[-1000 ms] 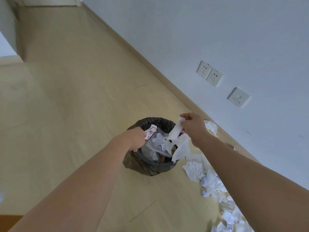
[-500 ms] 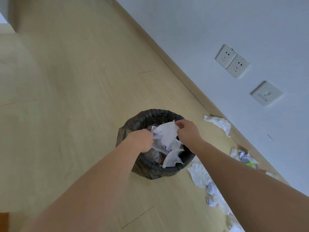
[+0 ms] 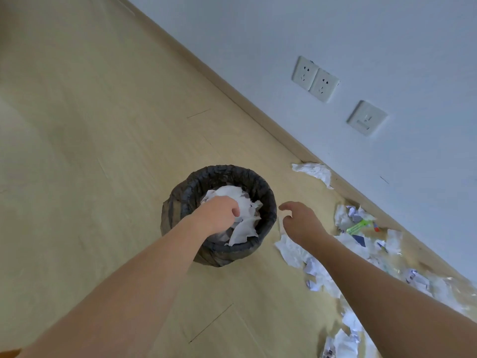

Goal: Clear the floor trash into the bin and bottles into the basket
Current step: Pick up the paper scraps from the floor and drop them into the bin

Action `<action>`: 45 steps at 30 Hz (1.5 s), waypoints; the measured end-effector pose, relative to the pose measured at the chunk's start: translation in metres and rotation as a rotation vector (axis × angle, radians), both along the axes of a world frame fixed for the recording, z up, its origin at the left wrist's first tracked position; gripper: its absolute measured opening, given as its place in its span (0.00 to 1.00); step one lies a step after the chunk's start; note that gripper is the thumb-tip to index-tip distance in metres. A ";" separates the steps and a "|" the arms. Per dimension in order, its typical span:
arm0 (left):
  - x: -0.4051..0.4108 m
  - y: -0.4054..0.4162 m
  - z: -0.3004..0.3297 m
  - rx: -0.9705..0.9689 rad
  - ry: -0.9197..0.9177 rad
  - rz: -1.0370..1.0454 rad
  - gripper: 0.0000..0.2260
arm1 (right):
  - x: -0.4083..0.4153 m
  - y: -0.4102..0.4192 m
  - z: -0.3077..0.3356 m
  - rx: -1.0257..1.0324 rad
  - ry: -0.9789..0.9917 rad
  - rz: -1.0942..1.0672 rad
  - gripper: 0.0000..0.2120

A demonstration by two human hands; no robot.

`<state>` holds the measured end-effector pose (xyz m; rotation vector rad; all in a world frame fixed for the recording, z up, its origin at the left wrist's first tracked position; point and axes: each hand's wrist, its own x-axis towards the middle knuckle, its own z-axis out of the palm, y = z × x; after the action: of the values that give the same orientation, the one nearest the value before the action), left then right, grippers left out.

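A round bin with a black liner (image 3: 269, 202) stands on the wooden floor, filled with white paper (image 3: 244, 228). My left hand (image 3: 219, 213) is inside the bin's mouth, with its fingers curled down into that paper. Just right of the rim, my right hand (image 3: 302, 223) hovers above the floor with relaxed fingers, holding nothing. Crumpled paper (image 3: 289, 250) lies on the floor beneath it. More litter (image 3: 343, 218), including a green item (image 3: 358, 226), is strewn along the skirting board. No basket is in view.
A white tissue (image 3: 313, 171) lies against the wall behind the bin. Paper scraps (image 3: 340, 342) trail toward the lower right corner. Two wall sockets (image 3: 315, 78) and a switch plate (image 3: 366, 117) sit on the wall. Bare floor stretches left of the bin.
Both hands lowered the white paper into the bin. My right hand has let go and pulled out to the right of the rim, while my left hand has gone deeper inside.
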<state>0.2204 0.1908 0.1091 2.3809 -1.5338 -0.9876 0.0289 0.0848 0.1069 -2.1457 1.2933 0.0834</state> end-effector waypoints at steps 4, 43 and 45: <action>-0.034 -0.017 0.012 0.042 0.042 0.007 0.21 | -0.061 0.007 -0.016 0.067 -0.014 -0.155 0.20; -0.162 -0.073 -0.204 -0.020 -0.080 -0.085 0.11 | -0.110 -0.110 -0.234 -0.037 0.402 -0.195 0.17; -0.158 -0.068 -0.192 -0.023 -0.101 -0.087 0.11 | -0.107 -0.102 -0.235 -0.067 0.419 -0.154 0.13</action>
<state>0.0620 0.1231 -0.0834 2.4013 -1.6879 -0.8734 -0.0781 -0.0176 -0.1282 -2.1471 1.7144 0.4518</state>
